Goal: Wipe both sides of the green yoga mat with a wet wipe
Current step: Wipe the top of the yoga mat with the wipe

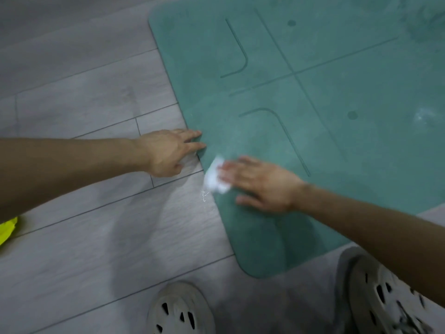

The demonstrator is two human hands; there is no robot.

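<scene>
Place: I take it for a home, indoors.
Floor: grey wood-look planks (79,237).
On it: green yoga mat (313,141) laid flat.
Footwear: I see pale foam clogs (180,312).

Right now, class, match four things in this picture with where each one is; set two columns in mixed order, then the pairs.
Things: 1 left hand; 2 right hand; 3 wet wipe; 4 yoga mat.
Places: A lying on the grey floor; B under the right hand; C pressing the wipe; D touching the mat's side edge.
Pairs: 1-D; 2-C; 3-B; 4-A.
</scene>
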